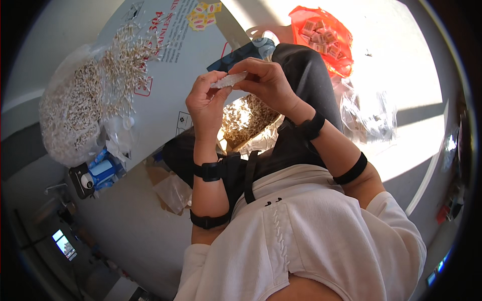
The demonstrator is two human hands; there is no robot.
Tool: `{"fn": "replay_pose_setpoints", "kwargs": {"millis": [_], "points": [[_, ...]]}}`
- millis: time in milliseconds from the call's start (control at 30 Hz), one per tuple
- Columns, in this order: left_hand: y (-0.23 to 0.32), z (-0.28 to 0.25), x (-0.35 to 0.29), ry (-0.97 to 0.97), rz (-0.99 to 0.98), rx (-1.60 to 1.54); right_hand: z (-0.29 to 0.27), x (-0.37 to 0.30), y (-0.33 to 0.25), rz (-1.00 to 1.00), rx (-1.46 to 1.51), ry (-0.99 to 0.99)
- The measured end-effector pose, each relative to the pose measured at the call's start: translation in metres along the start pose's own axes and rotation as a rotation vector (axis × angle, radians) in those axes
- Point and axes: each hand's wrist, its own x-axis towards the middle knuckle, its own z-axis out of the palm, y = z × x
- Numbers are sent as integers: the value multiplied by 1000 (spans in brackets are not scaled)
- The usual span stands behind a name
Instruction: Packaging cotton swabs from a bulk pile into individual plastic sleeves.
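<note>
Between my hands, above my lap, is a small whitish elongated packet (230,81), held level; what is inside it I cannot make out. My left hand (205,100) pinches its left end between thumb and fingers. My right hand (268,84) pinches the right end, fingers bent over it. Below them, between my legs, a heap of cotton swabs (246,120) fills a container partly hidden by my hands and arms. More loose cotton swabs (125,65) lie scattered on the table to the left, spilling from a large clear bag of swabs (70,110).
The table (168,98) has a grey printed surface. Small yellow-and-white cards (203,17) lie at its far edge. An open red bag (341,37) of small packs sits far right, with clear plastic bags (369,113) nearer. A blue-and-white object (103,171) stands left, a cardboard box (160,183) below the table.
</note>
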Motion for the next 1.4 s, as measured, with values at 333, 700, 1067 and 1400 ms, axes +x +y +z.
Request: {"fn": "replay_pose_setpoints", "kwargs": {"millis": [333, 700, 1067, 1400], "points": [[-49, 0, -6, 39, -338, -217, 3, -3, 53, 282, 144, -47], [-50, -4, 9, 0, -290, -192, 9, 16, 47, 118, 11, 0], [-57, -4, 17, -18, -469, -382, 7, 18, 45, 344, 103, -15], [-67, -7, 5, -41, -442, -490, 1, 10, 50, 447, 296, -12]]}}
